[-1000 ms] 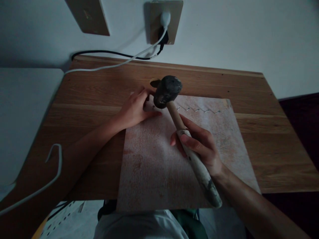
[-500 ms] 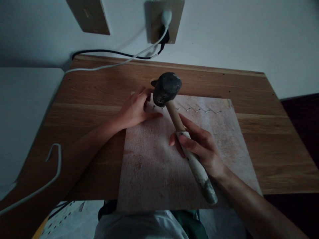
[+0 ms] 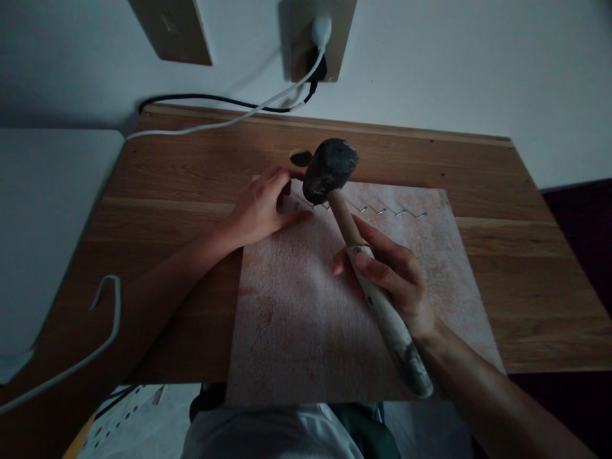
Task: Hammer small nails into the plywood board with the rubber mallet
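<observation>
Head view: the desk (image 3: 530, 268) extends right past the board (image 3: 296, 331), which overhangs its near edge. Mallet (image 3: 382, 312) over the board — right hand (image 3: 408, 290), fingers wrapped round it; left hand (image 3: 261, 207), fingers parted, at the far-left edge beside nails (image 3: 381, 211).

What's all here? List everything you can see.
Wood-grain table: 1, brown, against the white wall.
Rectangular board: 1, whitish-brown, on the table.
Thin metal nails: at least 6, silvery, row near the board's far edge.
Long-handled mallet: 1, black head, pale handle, above the board.
Rounded hole: 1, dark, beyond the board.
Rectangular plates: 2, tan, on the wall.
Plugged-in cords: 2, white and black, far left tabletop.
Curved cord: 1, white, lower left.
Smooth panel: 1, white, left edge.
Perforated panel: 1, whitish, bottom left.
Strip: 1, yellow, bottom left.
Cloth pieces: 2, grey and green, bottom middle.
Left hand: 1, bare, at the board's far left.
Right hand: 1, bare, around the mallet's handle.
</observation>
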`<state>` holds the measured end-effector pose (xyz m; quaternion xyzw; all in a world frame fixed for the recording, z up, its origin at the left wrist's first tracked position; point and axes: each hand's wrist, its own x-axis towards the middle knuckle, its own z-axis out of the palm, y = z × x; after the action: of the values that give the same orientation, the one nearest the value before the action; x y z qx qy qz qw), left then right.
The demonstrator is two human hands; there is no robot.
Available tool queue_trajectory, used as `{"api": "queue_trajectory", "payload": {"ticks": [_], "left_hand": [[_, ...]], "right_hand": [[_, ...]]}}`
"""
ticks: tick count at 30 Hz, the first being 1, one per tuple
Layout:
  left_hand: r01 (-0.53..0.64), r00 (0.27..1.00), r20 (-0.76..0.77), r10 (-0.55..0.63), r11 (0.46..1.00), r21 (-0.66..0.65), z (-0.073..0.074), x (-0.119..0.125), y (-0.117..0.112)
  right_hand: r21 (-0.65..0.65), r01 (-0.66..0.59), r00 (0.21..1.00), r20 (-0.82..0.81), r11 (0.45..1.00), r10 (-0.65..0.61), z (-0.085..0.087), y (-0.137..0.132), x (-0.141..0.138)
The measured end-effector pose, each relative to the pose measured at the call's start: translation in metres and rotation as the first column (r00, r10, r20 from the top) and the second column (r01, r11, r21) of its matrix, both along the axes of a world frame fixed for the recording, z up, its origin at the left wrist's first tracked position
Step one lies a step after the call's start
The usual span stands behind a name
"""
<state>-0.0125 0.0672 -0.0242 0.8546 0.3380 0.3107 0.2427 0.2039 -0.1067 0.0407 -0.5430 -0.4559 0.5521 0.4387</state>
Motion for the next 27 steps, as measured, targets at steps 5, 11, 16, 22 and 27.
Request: {"api": "queue_trajectory", "payload": {"ticks": [5,11,16,22,27], "left_hand": [[0.001,1.0,0.02,-0.001,1.0,-0.026,-0.002,0.0014,-0.0001],[-0.019,0.999,0.04,0.019,1.0,0.007,-0.0026,0.0045,0.0001],[-0.001,1.0,0.014,0.0,1.0,0.008,-0.001,0.0026,0.0005],[0.022,0.999,0.029,-0.022,1.0,-0.002,0.0024,0.0019,0.0004],[0.023,1.0,0.022,-0.022,1.0,-0.018,0.003,0.0027,-0.0004]], "right_hand": [[-0.017,-0.048,0.997,-0.065,0.999,0.047,-0.0003,0.0,-0.0018],[-0.063,-0.106,0.991,-0.088,0.992,0.1,-0.0001,0.0024,-0.0043],[-0.057,-0.098,0.99,-0.106,0.994,0.092,0.0004,0.0035,-0.0025],[-0.061,-0.108,0.992,-0.072,0.992,0.104,0.0011,0.0038,-0.0015],[-0.067,-0.106,0.993,-0.065,0.992,0.101,-0.001,0.0032,-0.001]]}}
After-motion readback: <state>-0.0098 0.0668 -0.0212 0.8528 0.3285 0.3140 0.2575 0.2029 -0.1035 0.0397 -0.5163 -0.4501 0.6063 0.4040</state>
